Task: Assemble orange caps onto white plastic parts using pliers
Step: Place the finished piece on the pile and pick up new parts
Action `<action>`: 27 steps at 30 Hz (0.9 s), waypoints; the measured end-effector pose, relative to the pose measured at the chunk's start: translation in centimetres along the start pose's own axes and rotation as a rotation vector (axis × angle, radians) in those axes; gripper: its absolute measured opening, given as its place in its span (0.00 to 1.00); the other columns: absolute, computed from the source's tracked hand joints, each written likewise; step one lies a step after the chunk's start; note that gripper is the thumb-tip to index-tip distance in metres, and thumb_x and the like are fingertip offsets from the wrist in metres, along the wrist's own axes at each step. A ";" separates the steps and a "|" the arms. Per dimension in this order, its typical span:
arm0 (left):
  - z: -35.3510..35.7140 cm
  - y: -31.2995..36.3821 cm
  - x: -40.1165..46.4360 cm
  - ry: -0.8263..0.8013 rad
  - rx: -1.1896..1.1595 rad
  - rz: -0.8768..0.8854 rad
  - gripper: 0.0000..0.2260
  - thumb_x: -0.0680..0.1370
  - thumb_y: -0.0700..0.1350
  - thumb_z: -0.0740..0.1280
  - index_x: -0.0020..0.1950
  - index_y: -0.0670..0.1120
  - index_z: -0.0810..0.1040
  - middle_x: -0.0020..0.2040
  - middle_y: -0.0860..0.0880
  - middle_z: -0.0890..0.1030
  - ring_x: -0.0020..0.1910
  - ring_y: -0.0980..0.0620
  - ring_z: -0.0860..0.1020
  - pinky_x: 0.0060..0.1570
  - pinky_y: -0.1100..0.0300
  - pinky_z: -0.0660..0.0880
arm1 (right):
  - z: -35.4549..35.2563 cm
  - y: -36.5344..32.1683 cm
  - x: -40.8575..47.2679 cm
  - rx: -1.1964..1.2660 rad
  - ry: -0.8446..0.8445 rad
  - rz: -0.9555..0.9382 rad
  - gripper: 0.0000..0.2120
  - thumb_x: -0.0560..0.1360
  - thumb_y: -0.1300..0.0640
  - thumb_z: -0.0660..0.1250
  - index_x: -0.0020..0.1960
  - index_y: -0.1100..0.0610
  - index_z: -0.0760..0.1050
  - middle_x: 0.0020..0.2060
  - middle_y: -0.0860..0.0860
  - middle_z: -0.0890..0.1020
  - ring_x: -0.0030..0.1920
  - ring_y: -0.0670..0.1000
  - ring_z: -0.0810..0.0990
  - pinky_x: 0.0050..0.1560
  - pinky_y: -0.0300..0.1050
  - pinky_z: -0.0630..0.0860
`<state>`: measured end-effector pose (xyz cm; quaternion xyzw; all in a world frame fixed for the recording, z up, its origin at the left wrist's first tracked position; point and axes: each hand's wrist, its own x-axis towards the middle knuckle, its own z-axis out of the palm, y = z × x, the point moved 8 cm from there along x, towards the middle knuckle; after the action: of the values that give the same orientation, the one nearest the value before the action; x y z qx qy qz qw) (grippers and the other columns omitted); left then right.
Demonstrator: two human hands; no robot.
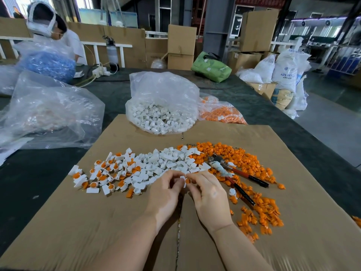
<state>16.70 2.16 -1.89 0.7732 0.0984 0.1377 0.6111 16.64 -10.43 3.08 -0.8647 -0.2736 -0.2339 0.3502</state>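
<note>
My left hand (166,192) and my right hand (207,194) meet over the cardboard sheet (97,222). Together they pinch one small white plastic part (183,179) with an orange cap (188,180) at its right side. Just beyond my fingers lies a heap of loose white parts (162,163). Orange caps (254,173) spread across the right of the sheet. White parts fitted with orange caps (99,175) lie at the left. The pliers (232,173), with red and black handles, rest on the orange caps to the right of my hands, untouched.
An open clear bag of white parts (162,106) stands at the sheet's far edge, with a bag of orange caps (220,112) beside it. A large crumpled clear bag (48,110) lies at left. Another person (50,26) works at the far left. Boxes and sacks stand behind.
</note>
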 end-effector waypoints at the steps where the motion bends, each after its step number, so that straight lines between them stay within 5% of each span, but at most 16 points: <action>1: 0.0 0.0 0.0 -0.001 0.006 0.000 0.05 0.77 0.44 0.67 0.46 0.55 0.78 0.39 0.55 0.81 0.38 0.63 0.78 0.37 0.74 0.71 | 0.0 0.0 0.0 -0.001 0.003 -0.004 0.10 0.70 0.66 0.72 0.51 0.58 0.81 0.41 0.51 0.80 0.45 0.51 0.79 0.46 0.38 0.75; 9: -0.1 0.2 0.3 0.013 0.008 0.001 0.04 0.75 0.43 0.70 0.49 0.49 0.79 0.41 0.47 0.80 0.40 0.54 0.78 0.39 0.69 0.72 | -0.1 0.2 0.0 -0.018 0.013 -0.007 0.12 0.69 0.65 0.73 0.52 0.60 0.81 0.44 0.51 0.81 0.47 0.52 0.79 0.50 0.42 0.76; 14: 0.0 0.0 0.4 0.012 -0.014 -0.031 0.05 0.76 0.44 0.69 0.46 0.55 0.77 0.39 0.51 0.79 0.35 0.62 0.76 0.34 0.76 0.70 | -2.6 3.0 1.0 -0.229 0.058 0.137 0.13 0.74 0.57 0.69 0.58 0.59 0.78 0.51 0.53 0.80 0.54 0.55 0.77 0.55 0.52 0.73; 20: 0.0 0.2 0.4 0.013 0.014 -0.046 0.06 0.76 0.46 0.69 0.45 0.56 0.75 0.41 0.50 0.80 0.40 0.58 0.77 0.35 0.77 0.70 | -4.3 9.9 1.3 -0.534 -0.287 0.621 0.24 0.76 0.44 0.58 0.69 0.53 0.64 0.65 0.53 0.69 0.67 0.56 0.64 0.66 0.54 0.60; 27: 0.1 0.2 0.6 0.012 0.055 -0.042 0.03 0.76 0.46 0.68 0.49 0.53 0.76 0.43 0.47 0.80 0.42 0.55 0.78 0.36 0.74 0.70 | -3.8 11.4 1.6 -0.599 -0.521 0.717 0.21 0.71 0.49 0.62 0.62 0.53 0.69 0.63 0.54 0.67 0.67 0.58 0.62 0.68 0.63 0.57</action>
<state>17.28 2.25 -1.67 0.7866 0.1221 0.1268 0.5918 24.28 -19.67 1.00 -0.9955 0.0397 0.0550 0.0666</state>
